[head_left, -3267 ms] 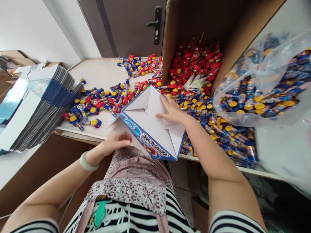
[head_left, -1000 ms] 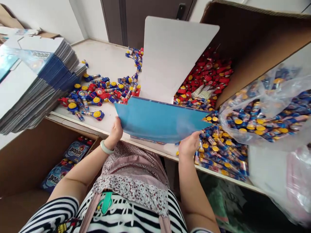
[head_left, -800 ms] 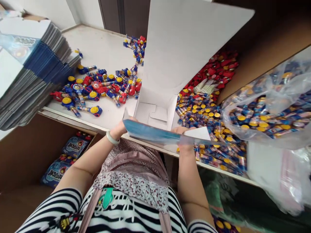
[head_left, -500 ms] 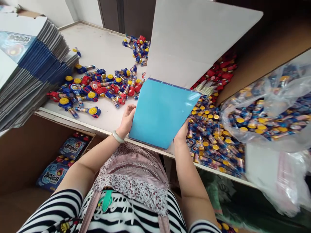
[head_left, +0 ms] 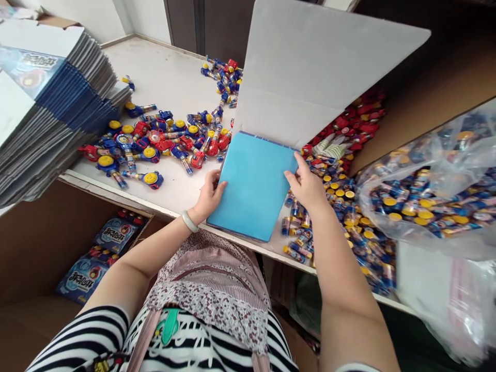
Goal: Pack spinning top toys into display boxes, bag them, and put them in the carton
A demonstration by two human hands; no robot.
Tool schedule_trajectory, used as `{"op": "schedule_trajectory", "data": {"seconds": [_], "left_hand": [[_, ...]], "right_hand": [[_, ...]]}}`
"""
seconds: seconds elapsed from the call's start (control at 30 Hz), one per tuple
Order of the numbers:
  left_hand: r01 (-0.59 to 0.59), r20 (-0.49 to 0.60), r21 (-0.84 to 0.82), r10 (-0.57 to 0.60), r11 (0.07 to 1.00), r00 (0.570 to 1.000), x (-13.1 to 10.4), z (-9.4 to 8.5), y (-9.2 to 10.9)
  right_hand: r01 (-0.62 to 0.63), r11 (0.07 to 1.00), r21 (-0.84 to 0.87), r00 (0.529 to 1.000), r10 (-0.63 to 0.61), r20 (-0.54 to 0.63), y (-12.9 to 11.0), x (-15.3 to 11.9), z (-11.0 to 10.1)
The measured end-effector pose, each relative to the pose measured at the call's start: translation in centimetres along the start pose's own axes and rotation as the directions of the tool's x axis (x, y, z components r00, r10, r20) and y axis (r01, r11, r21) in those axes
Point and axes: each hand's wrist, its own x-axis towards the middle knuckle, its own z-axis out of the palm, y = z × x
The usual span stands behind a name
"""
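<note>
A cardboard box lies at the table's front edge, its light blue panel facing up. Its tall white flap stands raised at the back. My left hand is closed around the box's left edge, thumb over the blue panel and fingertips partly hidden at the side. At the upper right edge, my right hand grips the box, thumb on the panel and index finger stretched along the corner. The remaining right fingers are hidden. Small blue-capped and yellow-capped tubes lie close beside the right edge.
Blue, red and yellow toys are scattered left of the box. A stack of folded cartons leans at far left. Red toys, a striped glove and a plastic bag of tubes are on the right. Filled packs sit below.
My right hand has risen from the lower right side to the upper right edge. The blue panel's right side, flared out before, now sits narrower and straighter. My left thumb has come over the panel.
</note>
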Motion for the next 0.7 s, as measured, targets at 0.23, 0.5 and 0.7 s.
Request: {"op": "schedule_trajectory", "data": {"seconds": [0.23,0.5,0.7], "left_hand": [[-0.21,0.119,0.261,0.184,0.942,0.976,-0.1,0.6,-0.2],[-0.323,0.413,0.724,-0.007,0.61,0.911,0.0,2.2,-0.3],[-0.44,0.53,0.822,-0.202,0.362,0.823,0.5,4.8,1.2]], "right_hand": [[-0.062,0.987,-0.145,0.895,0.119,0.429,1.4,5.5,-0.5],[0.126,0.76,-0.638,0.888,0.2,0.414,-5.1,5.5,4.9],[0.205,0.788,-0.581,0.894,0.091,0.439,-6.1,1.7,11.4]]}}
